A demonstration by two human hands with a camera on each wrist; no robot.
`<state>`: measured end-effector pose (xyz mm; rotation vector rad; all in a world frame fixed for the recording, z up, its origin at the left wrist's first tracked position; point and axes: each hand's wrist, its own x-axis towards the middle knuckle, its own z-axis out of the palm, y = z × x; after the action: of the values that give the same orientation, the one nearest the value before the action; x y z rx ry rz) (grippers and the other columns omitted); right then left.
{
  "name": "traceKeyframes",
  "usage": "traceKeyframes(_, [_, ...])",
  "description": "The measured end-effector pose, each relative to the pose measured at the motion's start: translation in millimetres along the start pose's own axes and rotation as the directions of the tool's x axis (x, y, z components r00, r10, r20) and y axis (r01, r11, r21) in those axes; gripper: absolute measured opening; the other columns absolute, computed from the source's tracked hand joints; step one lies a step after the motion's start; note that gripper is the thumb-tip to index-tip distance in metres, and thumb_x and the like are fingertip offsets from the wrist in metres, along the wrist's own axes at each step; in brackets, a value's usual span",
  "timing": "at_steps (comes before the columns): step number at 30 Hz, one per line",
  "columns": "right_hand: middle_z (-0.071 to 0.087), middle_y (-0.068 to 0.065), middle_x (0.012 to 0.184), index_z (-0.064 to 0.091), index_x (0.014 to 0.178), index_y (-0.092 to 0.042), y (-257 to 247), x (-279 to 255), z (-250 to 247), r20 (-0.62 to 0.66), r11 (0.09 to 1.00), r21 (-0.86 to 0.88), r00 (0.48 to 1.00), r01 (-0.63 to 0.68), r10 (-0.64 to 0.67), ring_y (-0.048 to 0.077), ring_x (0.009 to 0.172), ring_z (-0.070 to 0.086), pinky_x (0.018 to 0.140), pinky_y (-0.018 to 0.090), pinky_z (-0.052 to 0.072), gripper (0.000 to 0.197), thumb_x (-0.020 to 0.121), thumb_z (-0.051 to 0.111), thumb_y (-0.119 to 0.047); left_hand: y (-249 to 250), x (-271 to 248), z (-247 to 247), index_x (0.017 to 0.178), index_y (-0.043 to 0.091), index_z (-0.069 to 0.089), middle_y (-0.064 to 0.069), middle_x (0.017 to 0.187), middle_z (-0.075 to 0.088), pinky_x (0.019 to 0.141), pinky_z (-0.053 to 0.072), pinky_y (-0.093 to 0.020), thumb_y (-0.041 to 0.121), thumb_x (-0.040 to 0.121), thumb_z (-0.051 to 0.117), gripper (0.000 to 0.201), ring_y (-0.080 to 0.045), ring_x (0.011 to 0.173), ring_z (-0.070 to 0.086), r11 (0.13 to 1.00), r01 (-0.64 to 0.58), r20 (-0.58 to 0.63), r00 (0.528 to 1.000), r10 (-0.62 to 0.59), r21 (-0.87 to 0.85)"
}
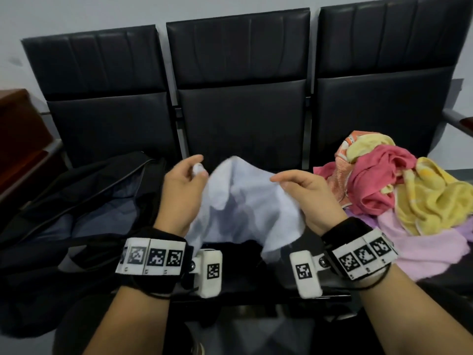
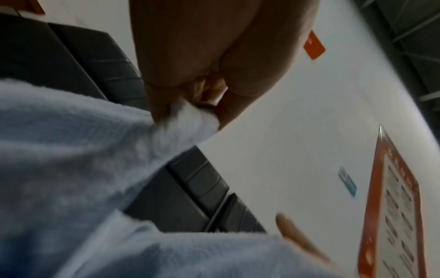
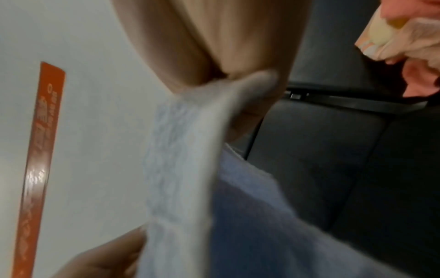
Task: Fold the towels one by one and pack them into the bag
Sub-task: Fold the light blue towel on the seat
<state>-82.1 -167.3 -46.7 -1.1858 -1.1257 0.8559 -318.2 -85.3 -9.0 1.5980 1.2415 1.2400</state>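
A pale blue-white towel (image 1: 243, 201) hangs in front of the middle seat, held up between my two hands. My left hand (image 1: 189, 175) pinches its upper left edge (image 2: 190, 114) between thumb and fingers. My right hand (image 1: 297, 185) grips the upper right edge (image 3: 214, 97). The towel (image 2: 71, 169) sags between them, its lower part crumpled. An open black bag (image 1: 84, 201) lies on the left seat. A heap of unfolded towels (image 1: 399, 190), pink, yellow, orange and lilac, lies on the right seat.
A row of three black padded seats (image 1: 238, 119) stands against a pale wall (image 1: 76, 11). A metal armrest (image 1: 458, 119) sticks out at far right. Brown wooden furniture (image 1: 18, 134) is at far left. An orange-framed notice (image 2: 393, 206) hangs on the wall.
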Motion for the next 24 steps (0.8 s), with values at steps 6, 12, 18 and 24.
traceKeyframes(6, [0.073,0.014,0.104,0.077,0.103,-0.016,9,-9,17,0.208,0.942,0.216,0.954,-0.258,0.214,0.027,0.074,0.071,0.061,0.028,0.057,0.053,0.084,0.041,0.018,-21,-22,20,0.122,0.017,0.062,-0.008,0.096,0.071,0.072,0.054,-0.027,0.002,0.092,0.063,0.033,-0.016,0.084,0.068,0.994,0.093,0.228,0.968,-0.102,0.052])
traceKeyframes(12, [0.074,0.002,0.103,0.074,0.104,-0.026,16,-13,27,0.254,0.990,-0.129,0.964,-0.051,0.083,0.019,0.092,0.074,0.078,0.029,0.059,0.043,0.075,0.074,0.007,-22,-36,20,0.084,0.020,0.076,0.009,0.083,0.076,0.069,0.051,-0.012,-0.002,0.088,0.066,0.024,-0.001,0.078,0.069,0.999,-0.028,0.359,0.933,0.018,0.023])
traceKeyframes(18, [0.071,-0.002,0.078,0.075,0.082,-0.023,13,-12,45,0.081,0.974,-0.228,0.996,-0.010,0.029,0.021,0.065,0.072,0.059,0.034,0.061,0.016,0.086,0.071,-0.009,-21,-41,16,0.104,0.019,0.074,0.005,0.100,0.075,0.088,0.055,-0.024,0.004,0.090,0.067,0.021,-0.006,0.098,0.070,0.997,-0.048,0.446,0.895,0.013,0.068])
traceKeyframes(24, [0.074,0.000,0.088,0.073,0.111,-0.022,7,-10,50,0.041,0.976,-0.109,0.980,-0.190,0.196,0.009,0.083,0.070,0.072,0.023,0.058,0.027,0.093,0.059,-0.007,-20,-47,15,0.122,0.023,0.065,0.015,0.115,0.062,0.097,0.050,-0.025,0.022,0.077,0.083,0.049,-0.001,0.109,0.060,0.946,-0.239,0.467,0.877,0.113,0.220])
